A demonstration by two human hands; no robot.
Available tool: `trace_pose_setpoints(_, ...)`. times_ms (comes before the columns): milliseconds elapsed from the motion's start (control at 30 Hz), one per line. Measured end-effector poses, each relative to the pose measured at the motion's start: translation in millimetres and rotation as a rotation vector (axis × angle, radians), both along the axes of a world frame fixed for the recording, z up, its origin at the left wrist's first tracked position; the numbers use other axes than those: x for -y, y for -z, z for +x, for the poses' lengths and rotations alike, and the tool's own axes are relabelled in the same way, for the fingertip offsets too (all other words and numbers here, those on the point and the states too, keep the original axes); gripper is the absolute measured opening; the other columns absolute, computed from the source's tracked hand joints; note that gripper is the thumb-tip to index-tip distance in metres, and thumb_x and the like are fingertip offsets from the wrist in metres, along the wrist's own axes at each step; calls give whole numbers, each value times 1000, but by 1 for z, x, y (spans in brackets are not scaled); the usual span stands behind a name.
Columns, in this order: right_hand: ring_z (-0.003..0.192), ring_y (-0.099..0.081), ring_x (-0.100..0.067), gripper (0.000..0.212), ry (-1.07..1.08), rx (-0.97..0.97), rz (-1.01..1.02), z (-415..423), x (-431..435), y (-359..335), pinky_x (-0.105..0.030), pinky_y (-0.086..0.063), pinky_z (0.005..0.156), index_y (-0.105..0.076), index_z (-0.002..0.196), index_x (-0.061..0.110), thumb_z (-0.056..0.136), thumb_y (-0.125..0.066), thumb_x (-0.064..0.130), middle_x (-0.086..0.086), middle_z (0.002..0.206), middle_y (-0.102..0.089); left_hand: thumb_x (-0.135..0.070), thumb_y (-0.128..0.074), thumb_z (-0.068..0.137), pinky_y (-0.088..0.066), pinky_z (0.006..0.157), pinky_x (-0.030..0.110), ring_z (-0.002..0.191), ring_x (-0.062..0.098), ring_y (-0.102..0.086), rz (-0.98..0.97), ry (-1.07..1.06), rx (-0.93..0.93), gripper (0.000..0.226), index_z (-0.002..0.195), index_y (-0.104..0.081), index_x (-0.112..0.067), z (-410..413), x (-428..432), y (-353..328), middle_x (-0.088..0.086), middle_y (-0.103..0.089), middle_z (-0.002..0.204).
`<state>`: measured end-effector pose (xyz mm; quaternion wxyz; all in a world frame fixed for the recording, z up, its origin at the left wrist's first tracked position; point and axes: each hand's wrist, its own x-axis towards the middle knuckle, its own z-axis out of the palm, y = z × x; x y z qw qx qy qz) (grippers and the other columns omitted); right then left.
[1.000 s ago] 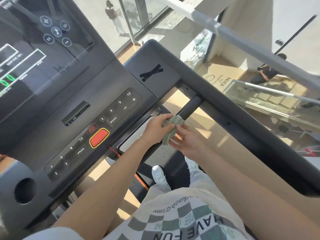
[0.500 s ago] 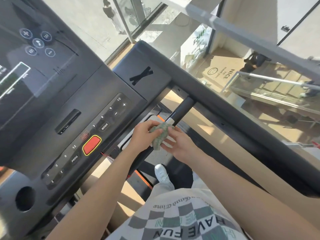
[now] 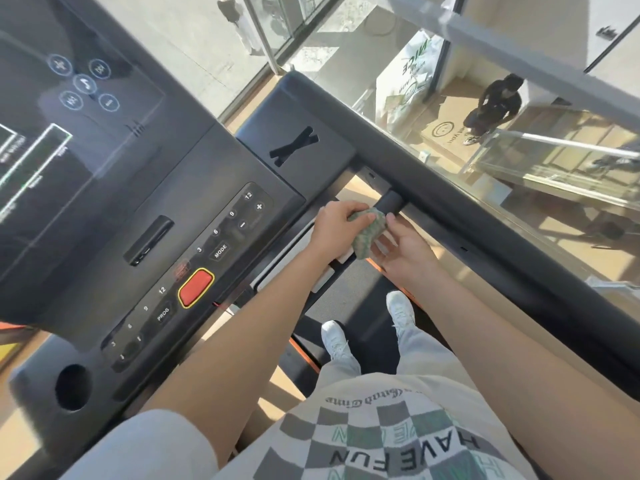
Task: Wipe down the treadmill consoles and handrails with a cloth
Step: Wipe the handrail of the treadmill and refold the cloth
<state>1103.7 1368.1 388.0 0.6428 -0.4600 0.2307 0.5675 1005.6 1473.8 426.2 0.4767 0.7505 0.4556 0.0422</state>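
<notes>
A: Step in hand?
B: Rail wiping. The cloth (image 3: 369, 230) is wrapped on the short crossbar (image 3: 392, 201), between console (image 3: 221, 188) and handrail (image 3: 485, 233). The left grip (image 3: 341, 230) is curled round the cloth. The right grip (image 3: 405, 249) touches its lower end; pinching or not, cannot tell.
A: Next?
B: Probably a slide toward the handrail joint. It's tight: the console edge is just left and the rail near right.

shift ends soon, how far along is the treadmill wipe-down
Done: nothing shows as wiped; no streaks or wet marks to judge by. In hand: the left hand grips the mottled green cloth on the short black grip bar, the right hand pinching its end. Left, apparently: the long black side handrail, grey button console and dark touchscreen.
</notes>
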Motion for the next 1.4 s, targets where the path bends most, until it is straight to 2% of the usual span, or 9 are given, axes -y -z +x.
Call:
trace_pose_setpoints(200,113,-67,-18,30,-71,43,99,-6,16,0,-36,-54,100,-66,130,18,100,-62,20,-3,121,-72,-26,-74,91,-57,88,32,89,5,-71,55,-78,33,12,99,-82,-19,15,2,4,-12,-77,91)
trace_pose_setpoints(433,114,-66,-25,23,-50,51,-10,9,2,-9,-49,-51,103,-69,120,16,100,-63,25,-4,109,-76,-33,-75,90,-56,87,32,86,5,-70,109,-91,6,12,94,-82,-24,41,-5,4,-13,-76,88)
trace_pose_setpoints(633,109,-66,-19,31,65,41,-26,8,-4,-12,-41,-52,98,-64,131,16,100,-62,24,-1,116,-73,-36,-75,89,-53,85,29,87,7,-67,140,-148,-5,13,94,-81,-25,51,-3,3,-16,-72,84)
trace_pose_setpoints(767,120,-65,-21,34,101,62,-3,2,0,-11,-38,-55,94,-61,135,20,101,-60,19,-6,129,-70,-41,-76,88,-56,84,29,86,6,-69,85,-123,-4,17,93,-80,-26,43,-5,6,-12,-75,88)
trace_pose_setpoints(900,109,-71,-21,33,-12,85,35,-12,11,-13,-38,-59,82,-62,131,25,99,-63,18,-7,122,-73,-41,-75,89,-59,84,36,85,5,-71,34,-41,4,19,95,-80,-24,18,-6,8,-12,-76,86)
trace_pose_setpoints(1033,114,-68,-24,38,-144,72,84,-34,25,-12,-41,-59,84,-60,134,20,98,-63,9,-9,123,-72,-46,-75,88,-62,80,37,84,5,-73,15,30,-23,25,103,-79,-26,-14,-1,5,-11,-76,90)
trace_pose_setpoints(1200,107,-69,-24,34,-334,138,47,-75,35,-14,-36,-58,89,-59,132,8,98,-61,4,-15,123,-71,-44,-76,89,-52,70,17,76,-4,-67,28,69,-130,20,100,-79,-28,-69,7,-3,-14,-74,83)
trace_pose_setpoints(1300,101,-71,-23,34,-456,202,2,-99,40,-7,-29,-59,83,-59,131,1,97,-62,3,-16,119,-71,-42,-75,90,-56,76,31,80,5,-70,18,70,-187,18,98,-79,-26,-109,13,-5,-11,-76,82)
trace_pose_setpoints(1400,111,-69,-31,32,-578,243,-8,-117,45,-5,-35,-57,95,-63,127,2,97,-65,10,-17,120,-72,-45,-71,93,-56,82,40,86,10,-70,-5,84,-276,20,99,-78,-26,-146,18,-8,-10,-76,86)
